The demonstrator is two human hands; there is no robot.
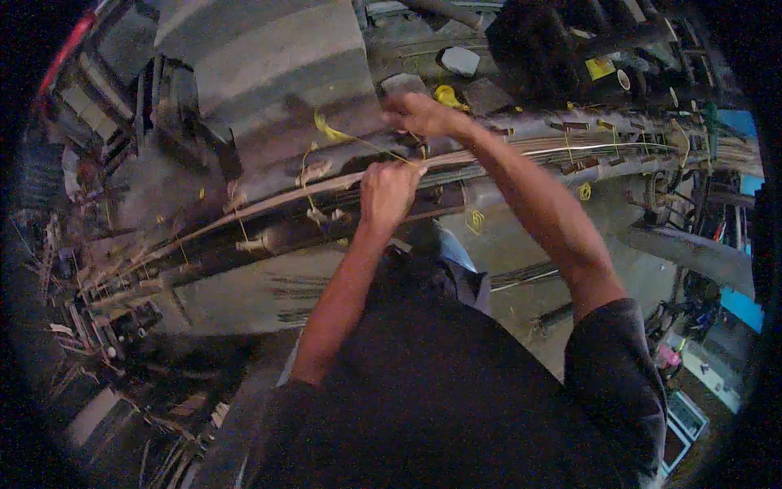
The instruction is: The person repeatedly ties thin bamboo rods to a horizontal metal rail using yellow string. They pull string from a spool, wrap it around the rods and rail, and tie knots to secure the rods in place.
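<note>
A long bundle of thin brown and pale strips (538,153) runs across in front of me, tied at intervals with yellow cord. My left hand (388,192) lies closed against the bundle near its middle. At its thumb and fingertips it pinches a yellow cord (371,145), whose frayed loose end sticks out to the upper left. Just beyond the bundle is my right hand (423,114), higher and slightly right of the left one. Motion smears its fingers, and I cannot see whether it holds anything.
Dark pipes (521,126) with short pegs run along both sides of the bundle. Beyond lie a yellow coil (450,97), a pale block (460,60) and a white cup (623,79). A yellow cord loop (475,222) hangs on the near side. Clutter lines the left.
</note>
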